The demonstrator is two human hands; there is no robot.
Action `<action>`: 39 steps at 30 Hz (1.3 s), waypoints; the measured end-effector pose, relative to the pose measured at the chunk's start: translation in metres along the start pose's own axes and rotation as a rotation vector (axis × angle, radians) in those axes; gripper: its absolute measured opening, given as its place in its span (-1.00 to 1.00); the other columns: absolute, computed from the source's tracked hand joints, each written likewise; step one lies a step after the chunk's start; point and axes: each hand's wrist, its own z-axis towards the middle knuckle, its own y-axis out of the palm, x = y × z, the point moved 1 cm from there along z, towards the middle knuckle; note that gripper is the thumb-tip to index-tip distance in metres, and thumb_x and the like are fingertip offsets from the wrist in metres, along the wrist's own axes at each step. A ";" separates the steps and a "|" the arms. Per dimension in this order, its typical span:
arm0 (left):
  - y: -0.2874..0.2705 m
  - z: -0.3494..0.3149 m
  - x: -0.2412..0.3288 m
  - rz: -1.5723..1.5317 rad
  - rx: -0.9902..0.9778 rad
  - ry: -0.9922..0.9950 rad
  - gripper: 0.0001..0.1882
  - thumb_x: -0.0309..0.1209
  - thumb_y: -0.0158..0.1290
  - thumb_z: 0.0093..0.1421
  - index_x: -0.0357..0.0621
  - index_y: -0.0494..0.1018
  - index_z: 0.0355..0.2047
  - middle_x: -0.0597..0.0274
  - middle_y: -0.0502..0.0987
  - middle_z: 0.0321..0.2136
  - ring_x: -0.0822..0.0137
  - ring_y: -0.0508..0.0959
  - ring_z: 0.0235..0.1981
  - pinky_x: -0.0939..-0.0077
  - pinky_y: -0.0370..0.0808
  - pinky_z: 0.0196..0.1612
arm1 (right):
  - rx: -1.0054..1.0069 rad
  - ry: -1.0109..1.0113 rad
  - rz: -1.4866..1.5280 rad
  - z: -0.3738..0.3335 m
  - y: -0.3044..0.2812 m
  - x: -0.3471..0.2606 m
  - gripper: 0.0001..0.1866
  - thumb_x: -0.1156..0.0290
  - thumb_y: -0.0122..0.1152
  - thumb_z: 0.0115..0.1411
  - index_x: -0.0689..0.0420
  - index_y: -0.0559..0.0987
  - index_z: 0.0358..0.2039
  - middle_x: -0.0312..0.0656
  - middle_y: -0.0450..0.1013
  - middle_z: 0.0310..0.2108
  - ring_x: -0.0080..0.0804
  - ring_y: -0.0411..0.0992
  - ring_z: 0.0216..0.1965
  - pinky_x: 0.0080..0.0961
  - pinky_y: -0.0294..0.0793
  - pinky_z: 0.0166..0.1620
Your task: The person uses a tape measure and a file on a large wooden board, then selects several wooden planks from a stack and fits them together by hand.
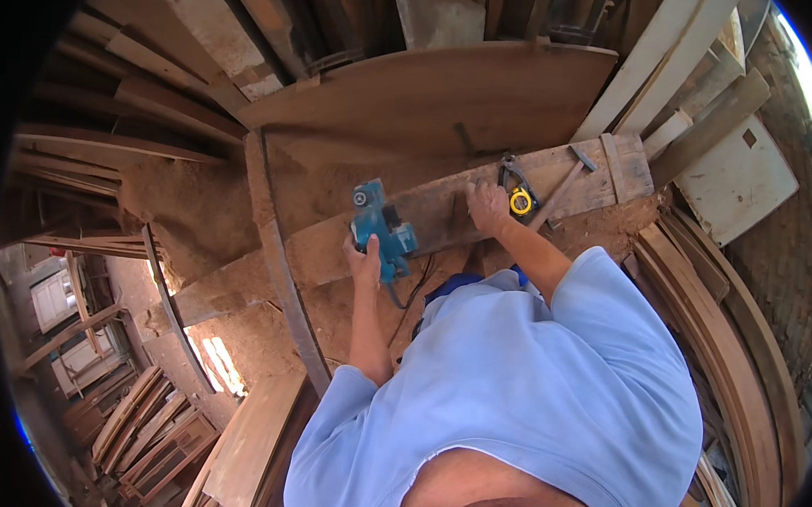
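Note:
My left hand (363,259) grips a teal electric power planer (377,224), tilted over the near edge of a long wooden workbench plank (324,247). A dark cord (413,300) hangs from the planer toward my body. Resting on the plank farther right, my right hand (488,209) has its fingers pointing down, slightly apart, with nothing visible in them. Just right of it sit a yellow tape measure (520,202) and a dark pincer-like tool (509,174). Beyond these, a hammer (566,182) with a wooden handle lies across the plank.
A narrow upright timber post (282,247) stands left of the planer. Behind the bench leans a large brown panel (433,90). Sawdust (188,205) covers the ground. Stacked boards (705,333) rise at my right, and more planks (249,447) lie near my left side.

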 end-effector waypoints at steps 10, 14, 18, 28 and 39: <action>0.043 0.028 0.113 0.590 0.069 0.739 -0.51 -0.24 0.07 0.19 -0.26 0.37 0.07 -0.25 0.33 0.11 -0.15 0.29 0.17 -0.02 0.18 0.21 | 0.194 0.112 0.557 -0.005 0.023 0.025 -0.72 0.30 0.12 0.09 0.22 0.53 -0.25 0.07 0.52 -0.39 0.09 0.51 -0.33 -0.05 0.50 -0.25; 0.121 0.028 0.136 0.729 -0.240 0.745 -0.51 -0.20 0.10 0.16 -0.16 0.41 0.05 -0.21 0.31 0.16 -0.13 0.27 0.21 -0.01 0.13 0.25 | 0.093 0.289 0.770 -0.037 -0.029 0.074 -0.67 0.28 0.01 0.17 0.30 0.59 -0.35 0.24 0.52 -0.33 0.23 0.49 -0.24 -0.05 0.48 -0.10; 0.213 -0.003 0.144 0.886 -0.622 0.860 -0.49 -0.20 0.12 0.14 -0.15 0.41 0.07 -0.16 0.27 0.20 -0.19 0.21 0.23 -0.02 0.14 0.26 | 0.318 0.543 0.742 -0.133 -0.041 0.133 -0.61 0.21 -0.07 0.26 0.26 0.59 -0.41 0.25 0.50 -0.37 0.23 0.48 -0.25 0.03 0.44 -0.12; 0.405 -0.129 0.112 1.134 -1.092 1.069 -0.46 -0.13 0.13 0.12 -0.10 0.43 0.08 -0.20 0.35 0.14 -0.19 0.31 0.18 0.00 0.19 0.25 | 0.635 1.447 0.702 -0.401 0.086 0.232 -0.67 0.29 -0.12 0.22 0.23 0.58 -0.40 0.18 0.52 -0.37 0.24 0.49 -0.29 0.02 0.48 -0.16; 0.504 -0.249 0.093 1.412 -1.200 1.158 -0.41 -0.07 0.08 0.16 -0.17 0.41 0.11 -0.18 0.39 0.12 -0.10 0.36 0.17 0.09 0.30 0.20 | 1.072 2.019 0.847 -0.596 0.226 0.264 -0.86 0.37 0.09 0.24 0.15 0.52 -0.26 -0.08 0.50 -0.50 -0.20 0.48 -0.50 -0.28 0.48 -0.43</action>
